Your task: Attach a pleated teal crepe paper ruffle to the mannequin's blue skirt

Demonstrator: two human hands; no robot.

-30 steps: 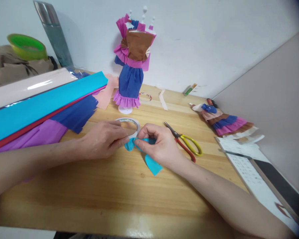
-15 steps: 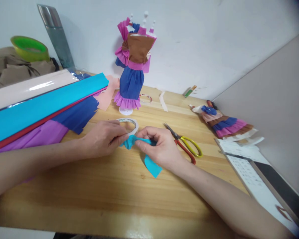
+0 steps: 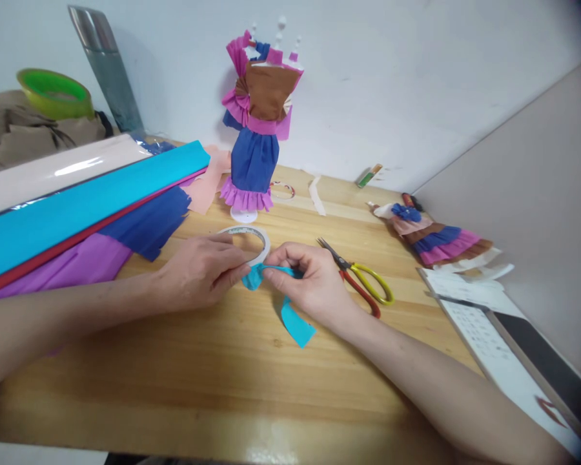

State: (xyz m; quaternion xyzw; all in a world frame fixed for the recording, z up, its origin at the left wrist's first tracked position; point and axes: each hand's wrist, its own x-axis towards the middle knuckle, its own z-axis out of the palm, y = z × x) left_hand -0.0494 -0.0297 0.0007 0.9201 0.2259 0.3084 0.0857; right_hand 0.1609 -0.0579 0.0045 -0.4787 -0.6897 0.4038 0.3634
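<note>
A strip of turquoise crepe paper (image 3: 297, 325) runs between my two hands, bunched into small folds at its left end. My left hand (image 3: 201, 268) pinches the gathered end between thumb and forefinger. Close beside it, my right hand (image 3: 310, 274) is closed on the strip, whose loose tail hangs below the palm. A roll of white tape (image 3: 263, 242) lies just behind the fingers, partly covered by my left hand. Scissors (image 3: 363, 274) with one yellow and one red handle rest to the right of my right hand, blades slightly apart.
A small dress form (image 3: 255, 158) in crepe paper stands behind the tape. Rolls of crepe paper (image 3: 101, 174) and loose sheets lie at left, near a steel-topped bottle (image 3: 111, 77) and a green tape roll (image 3: 55, 97). A paper dress (image 3: 440, 239) and a keyboard (image 3: 479, 336) are at right.
My left fingers have shifted slightly on the gathered end, and more of the tape roll shows behind them. Both hands still grip the strip, and the view has tilted a little.
</note>
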